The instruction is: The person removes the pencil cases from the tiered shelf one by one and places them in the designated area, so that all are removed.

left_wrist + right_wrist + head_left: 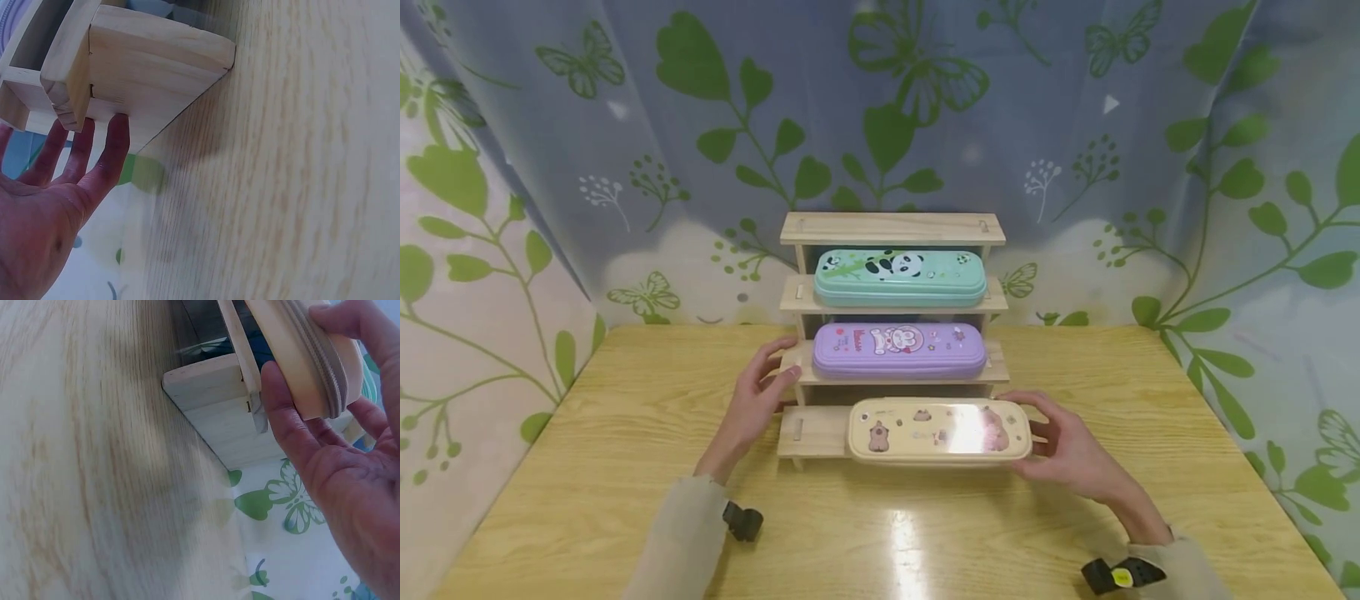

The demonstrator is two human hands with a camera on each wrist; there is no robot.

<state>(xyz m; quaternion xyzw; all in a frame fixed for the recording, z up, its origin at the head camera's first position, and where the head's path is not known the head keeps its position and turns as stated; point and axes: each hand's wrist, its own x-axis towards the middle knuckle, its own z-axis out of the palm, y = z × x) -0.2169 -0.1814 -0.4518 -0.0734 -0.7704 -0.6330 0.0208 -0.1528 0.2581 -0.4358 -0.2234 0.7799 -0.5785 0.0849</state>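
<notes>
My right hand (1071,454) grips the right end of a cream zipped pencil case (902,433) printed with brown animals. In the right wrist view, the thumb and fingers curve round the end of the pencil case (312,356), across its zip. The case lies over the lowest step of a stepped wooden rack (816,433), shifted right so its end passes the step. At the rack's left side, my left hand (756,400) holds the end of a middle step. Several of its fingertips meet the side panel (156,56) in the left wrist view; the thumb is hidden there.
A purple pencil case (898,350) lies on the step above, and a mint-green panda pencil case (898,279) on the one higher. The top board (891,227) is bare. The wooden table (662,400) ends at a leaf-patterned curtain (820,100).
</notes>
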